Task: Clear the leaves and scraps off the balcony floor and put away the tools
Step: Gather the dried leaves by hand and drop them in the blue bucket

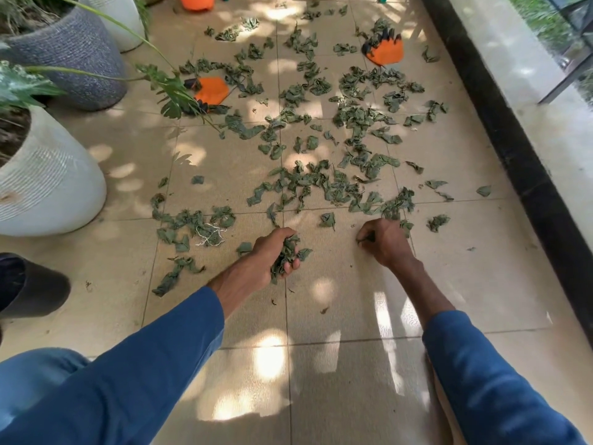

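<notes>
Dry green leaves [324, 184] lie scattered over the beige tiled balcony floor [337, 300] ahead of me. My left hand [272, 255] grips a bunch of these leaves just above the tiles. My right hand [385, 240] is low on the floor with curled fingers pinching a small leaf scrap. A tangle of white string [210, 234] lies among the leaves to the left. Two orange garden gloves with dark claw tips lie farther off, one [211, 91] at the left, the other [385, 51] at the back right.
A white ribbed planter [51, 181] and a grey planter [73, 53] stand at the left, with a plant frond [167, 85] reaching over the floor. A dark kerb [519, 155] and a glass railing run along the right. Another orange object [195, 1] sits at the far edge.
</notes>
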`<state>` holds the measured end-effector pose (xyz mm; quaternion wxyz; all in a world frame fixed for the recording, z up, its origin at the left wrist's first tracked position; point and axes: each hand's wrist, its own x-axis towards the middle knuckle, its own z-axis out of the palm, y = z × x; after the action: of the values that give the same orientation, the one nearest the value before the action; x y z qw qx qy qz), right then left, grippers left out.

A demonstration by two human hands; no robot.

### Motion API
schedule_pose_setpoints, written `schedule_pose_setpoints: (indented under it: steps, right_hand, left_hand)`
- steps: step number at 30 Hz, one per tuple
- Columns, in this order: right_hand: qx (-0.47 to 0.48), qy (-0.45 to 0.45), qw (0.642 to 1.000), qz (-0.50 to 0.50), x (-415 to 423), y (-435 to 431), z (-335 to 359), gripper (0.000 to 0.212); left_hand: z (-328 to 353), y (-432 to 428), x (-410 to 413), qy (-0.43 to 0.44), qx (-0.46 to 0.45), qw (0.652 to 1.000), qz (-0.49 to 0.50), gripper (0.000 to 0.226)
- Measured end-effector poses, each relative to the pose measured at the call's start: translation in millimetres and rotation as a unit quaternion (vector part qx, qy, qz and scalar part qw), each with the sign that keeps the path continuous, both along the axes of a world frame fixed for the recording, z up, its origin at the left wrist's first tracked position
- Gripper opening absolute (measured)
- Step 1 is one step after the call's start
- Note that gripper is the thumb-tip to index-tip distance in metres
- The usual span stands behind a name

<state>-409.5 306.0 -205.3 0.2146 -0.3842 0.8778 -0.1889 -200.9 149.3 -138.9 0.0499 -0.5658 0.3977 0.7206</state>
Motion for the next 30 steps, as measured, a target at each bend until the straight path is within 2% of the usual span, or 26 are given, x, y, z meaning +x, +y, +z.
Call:
schedule_pose_setpoints:
  steps: [5, 8, 11, 16, 19, 23, 26, 28, 30]
  right_hand:
    - [0.003, 0.03, 0.999, -0.011, 20.9, -10.4, 5.2, 0.034]
    - [-0.054, -0.011, 0.998, 0.01, 19.8, -38.8, 17.6, 0.016]
    - [-0.094, -0.055, 0.994, 0.003, 15.8, -71.2, 28.1, 0.015]
    - [-0.011, 0.016, 0.996, 0.086, 19.3, -91.7, -0.4, 0.018]
    - [-0.031, 0.026, 0.994, 0.101, 29.2, -82.0, -9.3, 0.011]
    - [-0.072, -0.014, 0.996, 0.047, 35.2, -63.7, -6.8, 0.013]
    - [-0.114, -0.115, 0.987, -0.018, 37.0, -59.1, 8.8, 0.019]
    - [-0.111, -0.183, 0.977, -0.003, 47.3, -64.4, 20.6, 0.025]
    - [-0.066, -0.172, 0.981, 0.054, 65.6, -72.2, 22.4, 0.035]
  left_hand:
    - [4.4, -5.9, 5.0, 0.012, -0.016, 1.0, 0.009, 0.032]
    - [4.2, -10.1, 9.8, 0.016, -0.014, 1.0, 0.015, 0.033]
    - [5.2, -13.0, 16.8, 0.016, -0.013, 1.0, 0.023, 0.032]
    - [9.6, -24.3, 31.1, 0.02, -0.014, 0.999, 0.045, 0.027]
    - [8.2, -31.3, 40.6, 0.019, -0.012, 0.998, 0.051, 0.029]
    - [8.0, -34.3, 46.4, 0.021, -0.013, 0.998, 0.057, 0.029]
    - [9.5, -34.3, 46.0, 0.018, -0.016, 0.998, 0.054, 0.03]
    - [9.4, -34.2, 44.8, 0.015, -0.016, 0.999, 0.047, 0.031]
    - [10.8, -33.3, 43.9, 0.014, -0.015, 0.999, 0.044, 0.031]
